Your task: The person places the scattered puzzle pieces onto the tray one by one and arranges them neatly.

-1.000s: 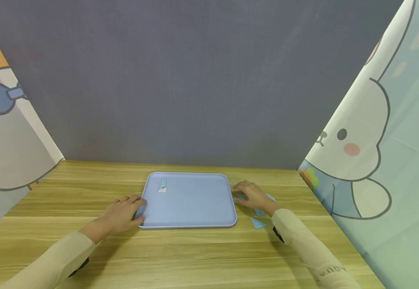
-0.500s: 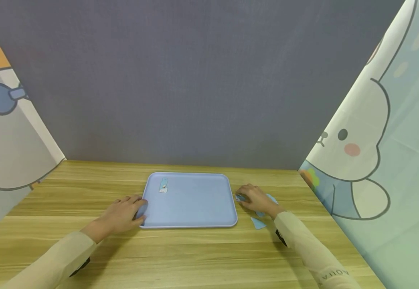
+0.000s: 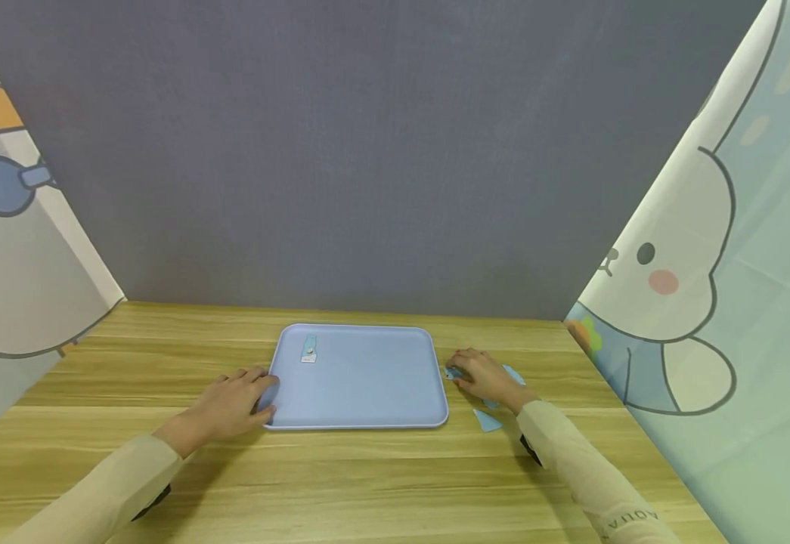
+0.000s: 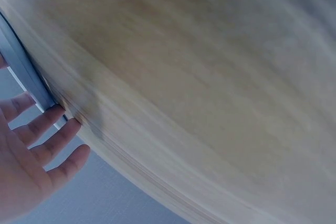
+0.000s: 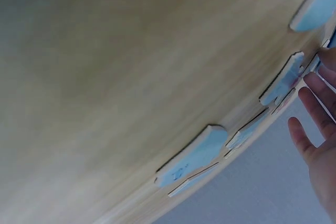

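Note:
A pale blue rectangular tray (image 3: pixel 367 389) lies on the wooden table. My left hand (image 3: pixel 227 404) rests at its left edge, fingers loosely spread and fingertips at the rim (image 4: pixel 29 72). Inside the tray, at upper left, lies a light blue and white puzzle piece (image 3: pixel 309 349). Just right of the tray, my right hand (image 3: pixel 486 378) pinches a small blue puzzle piece (image 3: pixel 452 373) between thumb and forefinger, low over the table. The other fingers of the right hand (image 5: pixel 323 129) are extended in the right wrist view. Part of the pinched piece is hidden by the fingers.
Several loose blue pieces lie around the right hand: a pointed one (image 3: pixel 487 421) in front, another (image 3: pixel 513 374) behind the wrist. The right wrist view shows flat, thick-edged pieces, one with dark marks (image 5: pixel 194 156). A grey panel (image 3: pixel 340 159) stands behind the table (image 3: pixel 340 483).
My right hand has shifted slightly right, away from the tray's edge, and its fingers have drawn together on the small blue piece. The left hand stays at the tray's edge.

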Demonstrator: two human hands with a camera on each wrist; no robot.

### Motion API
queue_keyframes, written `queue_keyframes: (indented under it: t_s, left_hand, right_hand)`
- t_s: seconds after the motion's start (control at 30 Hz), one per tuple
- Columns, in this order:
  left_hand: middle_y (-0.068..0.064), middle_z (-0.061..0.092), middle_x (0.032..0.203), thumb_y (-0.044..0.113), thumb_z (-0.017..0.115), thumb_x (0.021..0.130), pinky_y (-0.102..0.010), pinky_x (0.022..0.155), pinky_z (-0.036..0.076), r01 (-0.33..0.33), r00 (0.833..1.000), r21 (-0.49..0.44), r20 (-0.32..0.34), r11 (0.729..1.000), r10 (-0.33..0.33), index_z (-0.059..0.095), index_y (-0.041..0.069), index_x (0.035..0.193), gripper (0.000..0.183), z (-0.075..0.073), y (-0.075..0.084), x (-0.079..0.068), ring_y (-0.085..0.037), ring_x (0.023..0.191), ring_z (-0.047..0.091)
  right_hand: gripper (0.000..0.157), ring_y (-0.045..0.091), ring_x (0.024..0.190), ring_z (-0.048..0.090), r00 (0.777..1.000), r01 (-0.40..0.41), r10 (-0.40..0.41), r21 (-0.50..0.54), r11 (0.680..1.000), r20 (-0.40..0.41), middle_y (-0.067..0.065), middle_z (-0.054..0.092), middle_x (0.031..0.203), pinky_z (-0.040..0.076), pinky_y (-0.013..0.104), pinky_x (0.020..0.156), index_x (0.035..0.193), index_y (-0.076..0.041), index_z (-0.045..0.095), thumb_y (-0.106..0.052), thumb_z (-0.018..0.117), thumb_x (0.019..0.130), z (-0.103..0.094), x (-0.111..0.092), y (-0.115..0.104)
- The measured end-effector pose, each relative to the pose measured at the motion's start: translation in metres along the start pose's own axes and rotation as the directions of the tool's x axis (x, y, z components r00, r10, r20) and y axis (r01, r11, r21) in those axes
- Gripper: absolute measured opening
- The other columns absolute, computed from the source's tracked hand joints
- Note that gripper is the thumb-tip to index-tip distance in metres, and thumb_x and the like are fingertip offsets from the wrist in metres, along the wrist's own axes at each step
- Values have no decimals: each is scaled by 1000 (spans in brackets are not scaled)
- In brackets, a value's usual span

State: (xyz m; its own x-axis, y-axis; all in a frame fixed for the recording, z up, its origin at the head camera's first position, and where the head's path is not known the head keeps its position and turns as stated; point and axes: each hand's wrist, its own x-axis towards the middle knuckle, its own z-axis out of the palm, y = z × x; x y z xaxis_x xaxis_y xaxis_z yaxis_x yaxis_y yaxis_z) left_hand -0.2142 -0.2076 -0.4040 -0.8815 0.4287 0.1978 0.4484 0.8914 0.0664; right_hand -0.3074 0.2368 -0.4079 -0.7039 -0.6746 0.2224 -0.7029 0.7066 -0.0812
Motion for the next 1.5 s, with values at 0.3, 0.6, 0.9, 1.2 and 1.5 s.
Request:
queue_keyframes:
  t_s: [0.3,0.6,0.9,1.2,1.5]
  left_hand:
    - [-21,53,124,34,63,83,-62,79,44,-3,1000,-7,-10,1000,3,56,4,119,48,0,0,0,-43,107,54]
    - [-21,52,124,34,63,83,-63,79,43,-2,1000,-10,-4,1000,1,56,4,120,48,-2,1,-1,-43,108,53]
    - [-21,52,125,34,62,84,-62,81,43,4,1000,-10,6,1000,-4,56,4,120,48,-2,1,-1,-43,109,53]
    - [-22,52,125,34,62,84,-63,80,43,-4,1000,-5,9,1000,5,55,4,121,48,-1,1,-1,-43,110,52]
    - [-21,52,124,33,62,84,-63,80,43,-3,1000,-10,-4,1000,3,55,4,120,48,3,-2,0,-43,109,52]
  right_hand:
    - [27,32,109,56,1000,-26,26,-24,999,11,13,61,114,44,50,92,108,-6,62,-13,66,83,-1,-1,-2]
    - [27,33,111,54,998,-48,48,-23,999,33,15,60,116,43,51,92,109,-7,62,-13,66,83,-2,0,-5]
    - [26,22,96,58,1000,-9,9,-36,999,-1,6,62,104,48,44,84,106,-7,64,-14,67,81,0,1,-2]
    - [24,21,93,56,1000,-24,25,-43,999,8,2,61,99,48,43,82,104,-9,65,-15,68,80,-1,3,-3]
    - [25,22,96,55,999,-48,49,-52,997,13,3,61,102,46,42,81,104,-9,65,-17,68,80,-2,7,-4]
